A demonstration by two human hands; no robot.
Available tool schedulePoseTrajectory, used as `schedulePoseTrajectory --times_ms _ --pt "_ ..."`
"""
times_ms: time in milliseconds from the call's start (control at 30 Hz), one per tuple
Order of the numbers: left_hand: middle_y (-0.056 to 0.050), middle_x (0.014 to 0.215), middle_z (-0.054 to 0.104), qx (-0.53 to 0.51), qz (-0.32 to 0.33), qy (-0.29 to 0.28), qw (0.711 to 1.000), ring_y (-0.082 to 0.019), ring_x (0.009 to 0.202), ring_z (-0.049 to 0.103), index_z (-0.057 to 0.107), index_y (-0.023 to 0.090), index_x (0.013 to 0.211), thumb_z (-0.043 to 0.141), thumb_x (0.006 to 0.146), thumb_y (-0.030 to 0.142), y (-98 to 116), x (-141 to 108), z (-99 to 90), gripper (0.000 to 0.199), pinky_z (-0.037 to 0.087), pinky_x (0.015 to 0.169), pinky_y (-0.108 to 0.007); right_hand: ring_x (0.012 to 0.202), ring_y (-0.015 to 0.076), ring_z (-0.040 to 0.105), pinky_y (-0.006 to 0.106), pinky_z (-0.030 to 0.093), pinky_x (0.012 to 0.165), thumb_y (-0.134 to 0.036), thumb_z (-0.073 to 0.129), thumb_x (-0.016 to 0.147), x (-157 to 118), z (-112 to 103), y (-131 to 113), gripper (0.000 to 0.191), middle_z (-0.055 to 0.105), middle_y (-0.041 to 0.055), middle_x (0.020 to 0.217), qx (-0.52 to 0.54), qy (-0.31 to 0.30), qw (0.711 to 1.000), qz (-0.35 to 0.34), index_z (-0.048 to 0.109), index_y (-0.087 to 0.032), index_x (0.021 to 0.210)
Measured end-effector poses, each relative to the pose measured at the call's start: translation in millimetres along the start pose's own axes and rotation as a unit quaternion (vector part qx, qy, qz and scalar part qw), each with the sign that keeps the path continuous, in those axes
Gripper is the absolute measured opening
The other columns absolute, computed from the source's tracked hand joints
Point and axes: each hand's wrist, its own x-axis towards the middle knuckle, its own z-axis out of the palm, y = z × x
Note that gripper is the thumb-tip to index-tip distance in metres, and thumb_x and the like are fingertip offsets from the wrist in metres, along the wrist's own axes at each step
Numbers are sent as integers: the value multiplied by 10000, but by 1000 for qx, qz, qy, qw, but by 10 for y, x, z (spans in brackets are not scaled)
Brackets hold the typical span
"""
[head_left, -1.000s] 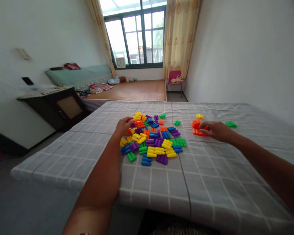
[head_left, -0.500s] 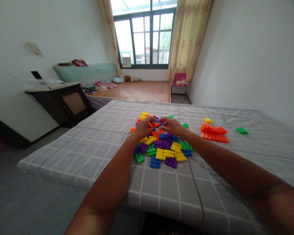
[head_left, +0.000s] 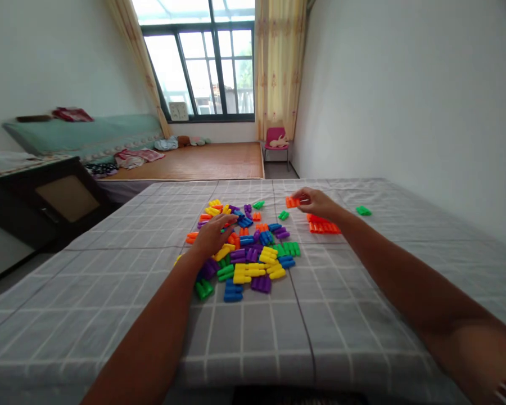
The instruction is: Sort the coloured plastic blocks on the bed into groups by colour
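My right hand (head_left: 314, 201) is closed on an orange block (head_left: 293, 202), held just behind a row of orange blocks (head_left: 324, 226) on the cloth. My left hand (head_left: 213, 233) rests over the left side of a mixed pile, its fingers apart beside blue and orange pieces. The pile holds yellow blocks (head_left: 248, 272), purple blocks (head_left: 261, 283), blue blocks (head_left: 233, 291) and green blocks (head_left: 292, 248). Single green blocks lie apart, one at the back (head_left: 283, 215) and one at the far right (head_left: 363, 210).
A grey checked cloth (head_left: 143, 281) covers the table. Beyond its far edge stand a low bed (head_left: 219, 160) and a pink chair (head_left: 275, 136). A dark cabinet (head_left: 59, 197) is at the left, and a white wall runs along the right.
My hands have moved apart. My right hand has gone right with an orange block, away from the pile, and my left hand has opened over it. The view has turned right.
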Motion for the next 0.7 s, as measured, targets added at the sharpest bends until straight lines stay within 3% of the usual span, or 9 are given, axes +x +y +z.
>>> schedulePoseTrajectory --times_ms 133,200,267,367,500,700 --pt "-57 1113 692 14 -16 -13 1000 -214 1092 609 656 227 1076 471 883 339 -11 2 -8 290 459 992 -374 1027 247 610 391 520 860 -338 726 665 -260 -815 365 351 674 97 1057 -53 92 993 60 654 -179 970" --pt "-55 1106 698 19 -23 -16 999 -213 1074 620 663 230 1062 477 877 344 -46 -5 3 287 468 983 -367 993 245 615 383 520 834 -401 745 642 -398 -1046 472 387 683 94 1038 -66 72 991 90 669 -181 951" --pt "-52 1107 701 24 -33 -16 999 -212 1056 630 670 233 1048 480 874 358 -96 -15 17 286 476 972 -360 912 224 628 359 520 796 -454 758 616 -484 -1147 493 426 696 82 979 -72 6 992 106 684 -181 935" --pt "-53 1107 705 26 -48 -16 998 -212 1028 643 677 232 1042 479 875 384 -159 -25 30 300 489 953 -356 802 187 634 315 510 732 -518 761 588 -496 -1108 392 495 699 56 882 -91 -103 985 103 697 -179 942" --pt "-58 1086 713 27 -59 -24 998 -219 979 658 688 227 1029 494 863 400 -167 -30 20 309 509 917 -360 704 158 620 260 467 637 -505 759 604 -416 -876 233 437 684 19 783 -171 -213 960 67 706 -197 910" --pt "-50 1044 727 34 -66 -35 997 -224 969 660 697 231 1029 497 850 380 -101 -37 -17 307 512 915 -360 692 164 623 249 438 615 -405 765 623 -393 -621 224 295 691 5 775 -283 -191 939 41 697 -235 854"
